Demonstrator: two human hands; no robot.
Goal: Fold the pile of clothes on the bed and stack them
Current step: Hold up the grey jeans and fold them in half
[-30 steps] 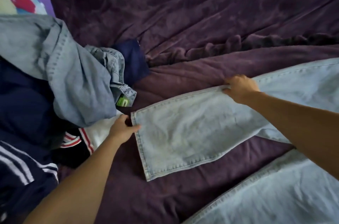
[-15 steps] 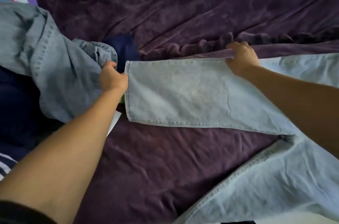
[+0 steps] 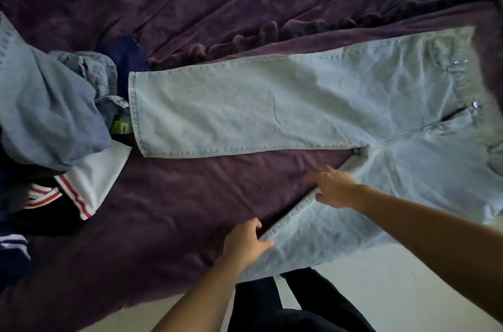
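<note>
Clothes lie heaped in a pile (image 3: 24,81) at the left edge of the bed (image 3: 245,5), on its purple blanket (image 3: 177,195). Darker blue jeans (image 3: 62,119) are crumpled on top, with a navy garment (image 3: 128,59) behind them. A white top with red stripes (image 3: 100,176) sticks out underneath, and a green tag (image 3: 119,126) shows in between.

Just right of the pile, the light jeans (image 3: 272,108) are spread flat across the middle of the bed. Their far leg points left, its hem touching the heap just beside the tag. The near leg slants down to the bed's near edge and hangs over it.

My left hand (image 3: 245,243) is at that leg's inner seam near the edge. Its thumb lies on the denim and its fingers bend at the seam; I cannot tell whether it has pinched the cloth. My right hand (image 3: 334,187) is further up the same seam, close to the crotch. It is blurred, fingers out straight on the denim, gripping nothing.

Toward the bed's right side lies the waistband (image 3: 462,81), the zip partly open below a metal button (image 3: 476,105). Below the near edge I see pale floor (image 3: 394,291) and my dark trouser legs (image 3: 272,304).
</note>
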